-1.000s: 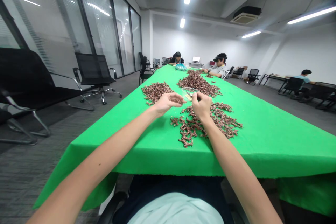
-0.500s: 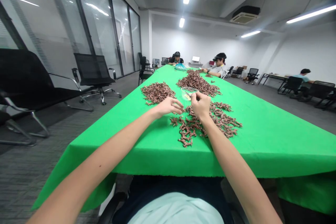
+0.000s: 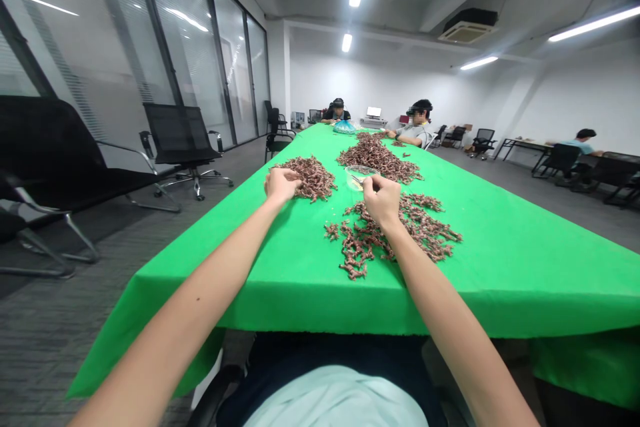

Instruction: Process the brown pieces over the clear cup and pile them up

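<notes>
At the left edge of a heap of small knobbly brown pieces [image 3: 316, 180] is my left hand [image 3: 281, 185], its fingers curled in against the heap. The fingertips are partly hidden, so what they pinch cannot be made out. My right hand [image 3: 383, 200] is closed round thin metal tweezers [image 3: 357, 179], whose tips point left over a clear round dish [image 3: 349, 177]. Some pale bits lie in the dish. Beneath and around my right wrist spreads a looser pile of the same brown pieces [image 3: 425, 230]. A small separate clump [image 3: 331, 232] lies at its left.
A larger brown heap [image 3: 377, 157] lies beyond the dish on the green tablecloth [image 3: 510, 240]. Farther back is a blue plastic bag [image 3: 344, 127]. Two people sit at the far end, one person [image 3: 420, 127] on the right side. Office chairs [image 3: 183, 137] stand at left.
My left hand has moved left and away from the near loose pile to the left heap. My right hand stays nearly still with the tweezers over the dish.
</notes>
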{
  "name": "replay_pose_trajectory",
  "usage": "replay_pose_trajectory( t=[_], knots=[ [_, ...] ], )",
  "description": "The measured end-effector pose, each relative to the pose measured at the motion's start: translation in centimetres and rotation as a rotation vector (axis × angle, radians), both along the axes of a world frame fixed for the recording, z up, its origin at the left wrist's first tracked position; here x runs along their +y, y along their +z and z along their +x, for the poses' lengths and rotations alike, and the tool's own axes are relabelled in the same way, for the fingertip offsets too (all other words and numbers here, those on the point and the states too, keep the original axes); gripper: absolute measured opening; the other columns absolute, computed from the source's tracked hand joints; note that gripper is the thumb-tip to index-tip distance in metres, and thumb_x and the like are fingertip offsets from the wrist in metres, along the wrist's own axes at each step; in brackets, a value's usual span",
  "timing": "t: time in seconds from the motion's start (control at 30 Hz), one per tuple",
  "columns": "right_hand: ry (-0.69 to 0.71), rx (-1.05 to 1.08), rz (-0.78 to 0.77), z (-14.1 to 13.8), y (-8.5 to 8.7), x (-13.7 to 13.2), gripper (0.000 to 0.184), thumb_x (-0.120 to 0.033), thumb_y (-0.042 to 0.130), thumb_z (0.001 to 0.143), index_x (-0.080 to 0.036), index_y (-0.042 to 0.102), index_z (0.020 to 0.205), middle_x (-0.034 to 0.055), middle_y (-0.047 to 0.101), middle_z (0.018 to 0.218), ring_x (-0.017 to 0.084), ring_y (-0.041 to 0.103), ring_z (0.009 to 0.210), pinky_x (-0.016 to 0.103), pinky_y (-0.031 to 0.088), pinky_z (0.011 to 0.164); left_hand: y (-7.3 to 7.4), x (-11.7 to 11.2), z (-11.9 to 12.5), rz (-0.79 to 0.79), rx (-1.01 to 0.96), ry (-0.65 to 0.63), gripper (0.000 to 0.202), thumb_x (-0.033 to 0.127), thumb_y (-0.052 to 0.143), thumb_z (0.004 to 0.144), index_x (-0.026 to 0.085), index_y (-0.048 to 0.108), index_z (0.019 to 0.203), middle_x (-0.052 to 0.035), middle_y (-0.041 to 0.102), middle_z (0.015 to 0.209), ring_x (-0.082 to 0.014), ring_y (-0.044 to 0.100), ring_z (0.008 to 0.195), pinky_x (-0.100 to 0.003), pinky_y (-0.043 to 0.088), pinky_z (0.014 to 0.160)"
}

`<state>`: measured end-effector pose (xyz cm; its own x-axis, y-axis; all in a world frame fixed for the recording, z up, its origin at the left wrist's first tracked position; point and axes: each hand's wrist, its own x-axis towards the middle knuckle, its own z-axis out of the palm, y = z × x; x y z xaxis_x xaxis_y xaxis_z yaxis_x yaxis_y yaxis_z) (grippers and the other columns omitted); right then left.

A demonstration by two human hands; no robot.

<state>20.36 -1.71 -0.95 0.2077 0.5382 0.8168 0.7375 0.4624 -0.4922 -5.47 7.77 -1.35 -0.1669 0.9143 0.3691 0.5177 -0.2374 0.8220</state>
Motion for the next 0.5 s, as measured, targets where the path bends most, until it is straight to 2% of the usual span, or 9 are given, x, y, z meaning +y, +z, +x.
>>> replay_pose_trajectory(
  t=[0.1, 0.17, 0.3, 0.43, 0.5],
  knots=[
    [0.001, -0.007, -0.007, 0.0, 0.0, 0.0, 0.038, -0.037, 0.045, 0.091, -0.019, 0.051, 0.058, -0.0022, 0.044, 0.053, 0.011, 0.040, 0.052, 0.026, 0.029, 0.057, -0.3, 0.5, -0.4, 0.013, 0.125, 0.174, 0.017, 0.022, 0.081, 0.073, 0.020, 0.075, 0.089, -0.0094, 0.077, 0.102, -0.0290, 0.066, 0.109, -0.042, 0.040, 0.102],
    [0.005, -0.008, -0.017, 0.0, 0.0, -0.1, 0.038, -0.036, 0.045, 0.091, -0.019, 0.052, 0.058, -0.0020, 0.044, 0.053, 0.011, 0.040, 0.053, 0.026, 0.029, 0.058, -0.6, 0.8, -0.6, -0.002, 0.171, 0.211, 0.016, 0.022, 0.080, 0.073, 0.022, 0.076, 0.089, -0.0074, 0.077, 0.101, -0.0275, 0.066, 0.110, -0.040, 0.039, 0.102],
    [0.010, -0.003, -0.034, -0.1, 0.1, -0.2, 0.037, -0.036, 0.045, 0.091, -0.019, 0.055, 0.059, -0.0014, 0.047, 0.054, 0.012, 0.041, 0.053, 0.026, 0.031, 0.059, -1.0, 1.2, -1.0, -0.016, 0.166, 0.212, 0.017, 0.021, 0.081, 0.072, 0.022, 0.078, 0.089, -0.0083, 0.078, 0.101, -0.0278, 0.067, 0.109, -0.038, 0.043, 0.098],
    [0.016, 0.001, -0.039, -0.1, 0.1, -0.2, 0.037, -0.036, 0.045, 0.090, -0.019, 0.056, 0.059, -0.0009, 0.048, 0.054, 0.012, 0.042, 0.053, 0.027, 0.031, 0.059, -1.3, 1.5, -1.3, -0.023, 0.101, 0.186, 0.021, 0.018, 0.082, 0.068, 0.019, 0.079, 0.089, -0.0103, 0.078, 0.097, -0.0278, 0.069, 0.098, -0.037, 0.047, 0.091],
    [0.017, 0.000, -0.044, -0.1, 0.2, -0.3, 0.038, -0.037, 0.045, 0.090, -0.019, 0.056, 0.059, -0.0008, 0.047, 0.054, 0.012, 0.042, 0.053, 0.027, 0.031, 0.058, -1.5, 1.7, -1.3, -0.007, 0.091, 0.171, 0.026, 0.017, 0.080, 0.071, 0.019, 0.079, 0.097, -0.0094, 0.078, 0.098, -0.0262, 0.069, 0.098, -0.036, 0.047, 0.092]
  ],
)
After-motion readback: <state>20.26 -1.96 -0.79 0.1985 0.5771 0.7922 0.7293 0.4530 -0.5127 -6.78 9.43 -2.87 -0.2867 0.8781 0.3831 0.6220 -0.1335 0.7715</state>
